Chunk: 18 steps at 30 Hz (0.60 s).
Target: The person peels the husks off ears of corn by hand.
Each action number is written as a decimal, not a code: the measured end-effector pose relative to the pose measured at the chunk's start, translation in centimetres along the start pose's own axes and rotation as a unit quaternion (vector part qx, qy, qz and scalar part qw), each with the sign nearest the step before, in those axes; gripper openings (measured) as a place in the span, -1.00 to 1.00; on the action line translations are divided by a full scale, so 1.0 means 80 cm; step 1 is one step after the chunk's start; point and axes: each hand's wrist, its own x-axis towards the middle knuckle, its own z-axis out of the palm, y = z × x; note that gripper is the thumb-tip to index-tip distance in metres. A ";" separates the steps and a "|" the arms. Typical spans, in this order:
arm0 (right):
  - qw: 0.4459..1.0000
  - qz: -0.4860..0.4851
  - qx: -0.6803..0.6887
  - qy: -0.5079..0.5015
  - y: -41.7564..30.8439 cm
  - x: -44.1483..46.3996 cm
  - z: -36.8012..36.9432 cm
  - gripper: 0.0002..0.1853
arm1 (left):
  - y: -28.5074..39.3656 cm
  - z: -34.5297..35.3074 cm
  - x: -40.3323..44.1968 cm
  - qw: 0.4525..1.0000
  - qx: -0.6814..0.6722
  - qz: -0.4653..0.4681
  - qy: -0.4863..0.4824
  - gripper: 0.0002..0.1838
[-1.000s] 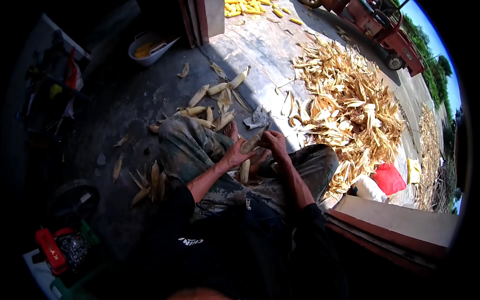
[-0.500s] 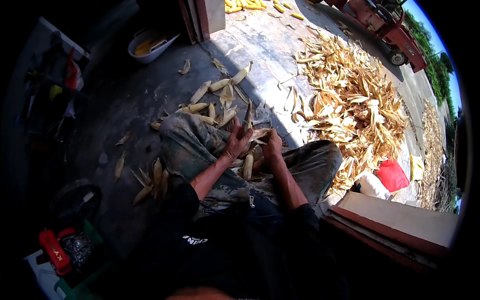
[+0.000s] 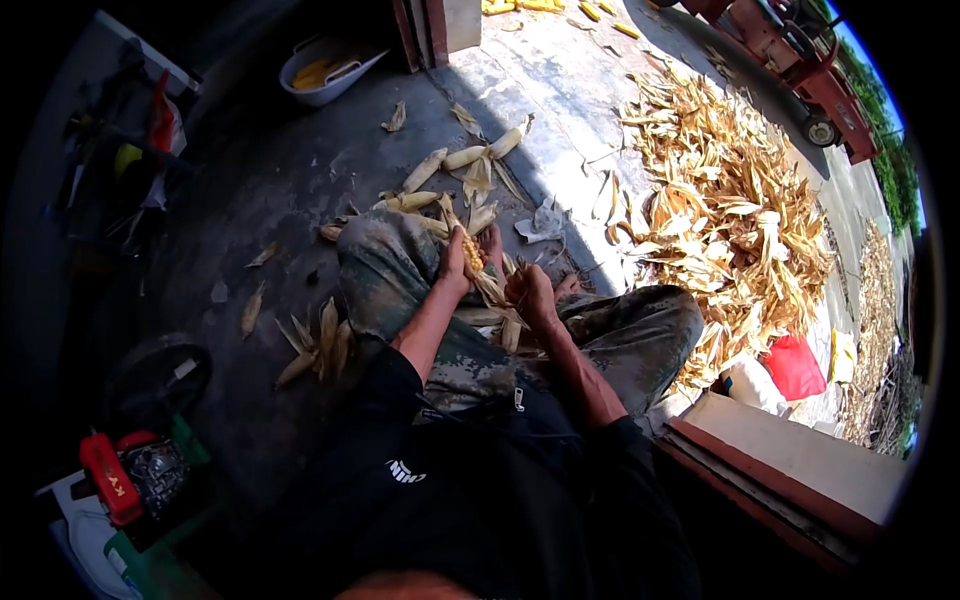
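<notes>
My left hand (image 3: 456, 264) is closed around an ear of corn (image 3: 473, 252), partly husked, with yellow kernels showing. Dry husk (image 3: 487, 288) hangs from the ear's lower end toward my right hand (image 3: 531, 292). That hand is closed, its fingers pinching the husk just right of the ear. Between my crossed legs lie more pale unhusked ears (image 3: 511, 334), partly hidden by my forearms. Beyond my feet, several husk-covered ears (image 3: 425, 171) rest in a loose group on the floor.
A large heap of dry husks (image 3: 735, 215) spreads on the sunlit ground at right. At the back left stands a white basin (image 3: 320, 92) with yellow cobs. A red engine (image 3: 112, 478) sits at lower left, a red vehicle (image 3: 790, 50) at upper right, a red bag (image 3: 795, 367) by the doorway.
The ear in my left hand now shows bare yellow kernels where husk covered it. My right hand has moved down and away from the left, drawing husk with it. The view has shifted slightly.
</notes>
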 end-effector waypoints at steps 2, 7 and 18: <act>0.995 0.102 -0.001 -0.008 -0.016 0.004 -0.018 -0.77 | 0.006 0.026 -0.032 0.999 0.012 -0.018 -0.024 -0.54; 0.984 0.108 -0.116 0.084 -0.067 0.002 -0.021 -0.59 | -0.003 0.062 -0.063 0.944 0.244 -0.075 -0.208 -0.50; 0.950 0.050 -0.308 0.026 -0.094 0.001 -0.029 -0.40 | -0.021 0.071 -0.097 0.814 0.481 -0.156 -0.284 -0.40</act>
